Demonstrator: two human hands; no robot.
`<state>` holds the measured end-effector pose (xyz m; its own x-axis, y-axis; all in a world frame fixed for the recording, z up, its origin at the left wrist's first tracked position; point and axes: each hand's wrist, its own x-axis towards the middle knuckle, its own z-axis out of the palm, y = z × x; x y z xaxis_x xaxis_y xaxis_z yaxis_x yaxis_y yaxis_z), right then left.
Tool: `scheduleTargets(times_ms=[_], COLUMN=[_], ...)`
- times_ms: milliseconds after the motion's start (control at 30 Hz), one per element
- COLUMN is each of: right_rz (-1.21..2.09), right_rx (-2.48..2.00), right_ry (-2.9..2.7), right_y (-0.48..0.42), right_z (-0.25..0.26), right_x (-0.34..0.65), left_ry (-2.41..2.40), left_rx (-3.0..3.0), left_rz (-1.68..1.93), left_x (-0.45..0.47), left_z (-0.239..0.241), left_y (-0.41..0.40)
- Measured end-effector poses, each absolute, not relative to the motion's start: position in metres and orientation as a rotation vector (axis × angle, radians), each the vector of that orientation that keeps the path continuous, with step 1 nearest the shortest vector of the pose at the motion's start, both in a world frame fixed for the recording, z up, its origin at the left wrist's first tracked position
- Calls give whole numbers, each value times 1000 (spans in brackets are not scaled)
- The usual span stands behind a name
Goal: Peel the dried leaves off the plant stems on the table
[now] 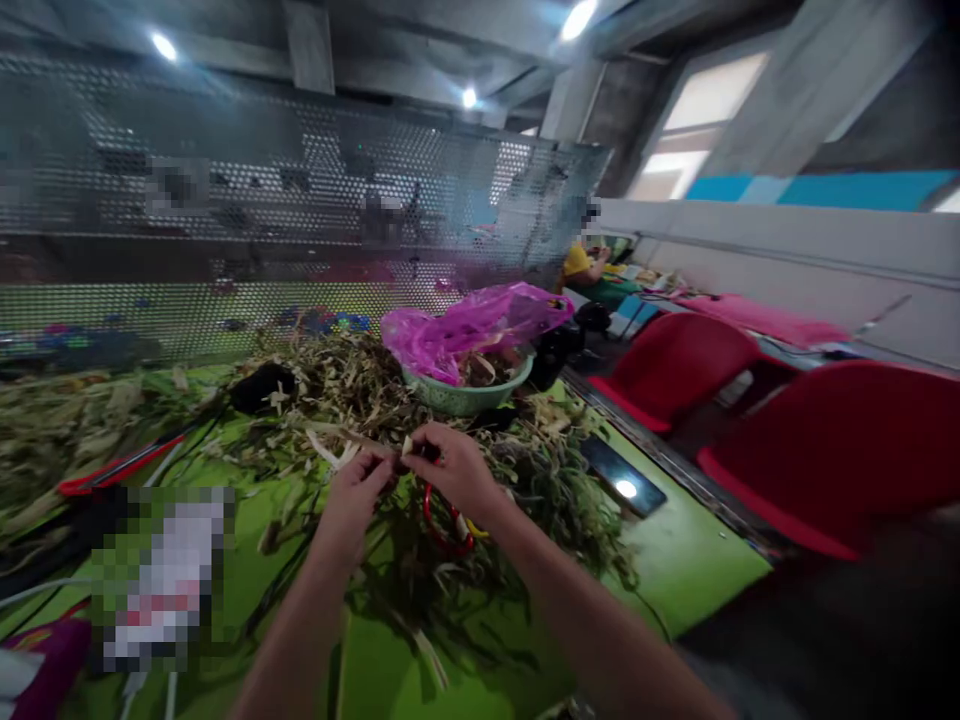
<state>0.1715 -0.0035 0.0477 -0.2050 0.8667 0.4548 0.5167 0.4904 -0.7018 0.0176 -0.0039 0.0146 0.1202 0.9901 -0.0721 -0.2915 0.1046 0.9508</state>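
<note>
Close together over the green table, both hands are closed in a pinch. My left hand point(364, 478) grips a thin strip of dried plant material point(364, 440), pale brown and partly hidden by the fingers. Between the thumb and fingers of my right hand point(448, 462) is a small pale piece point(407, 446), which seems to meet the strip. Below my right hand lie red-handled scissors point(442, 530), or a similar tool with looped red handles; its blades are hidden. Dry and greenish plant scraps point(570, 500) surround both hands.
Behind the hands stands a green basket point(465, 400) with a pink plastic bag point(480, 325). A phone point(622, 475) lies at the right, a red-edged tool point(124, 465) at the left. Beyond are a perforated metal screen point(300, 200), red chairs point(840, 450) and a person in yellow point(577, 262).
</note>
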Motion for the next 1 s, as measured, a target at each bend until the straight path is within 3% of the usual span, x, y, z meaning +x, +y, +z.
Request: scheduleTargets(times_ms=[333, 833, 1000], right_rz=[514, 609, 625], right_rx=[-1107, -1160, -1149], right_ry=[-1893, -1795, -1772], right_y=[-7, -7, -5], right_z=[47, 49, 47], right_x=[171, 173, 170], left_ry=[1000, 1082, 1083], left_rx=[1003, 1544, 1421], left_rz=[1180, 1157, 1151], left_x=[18, 15, 15], left_z=[11, 11, 12], left_y=[-3, 0, 1])
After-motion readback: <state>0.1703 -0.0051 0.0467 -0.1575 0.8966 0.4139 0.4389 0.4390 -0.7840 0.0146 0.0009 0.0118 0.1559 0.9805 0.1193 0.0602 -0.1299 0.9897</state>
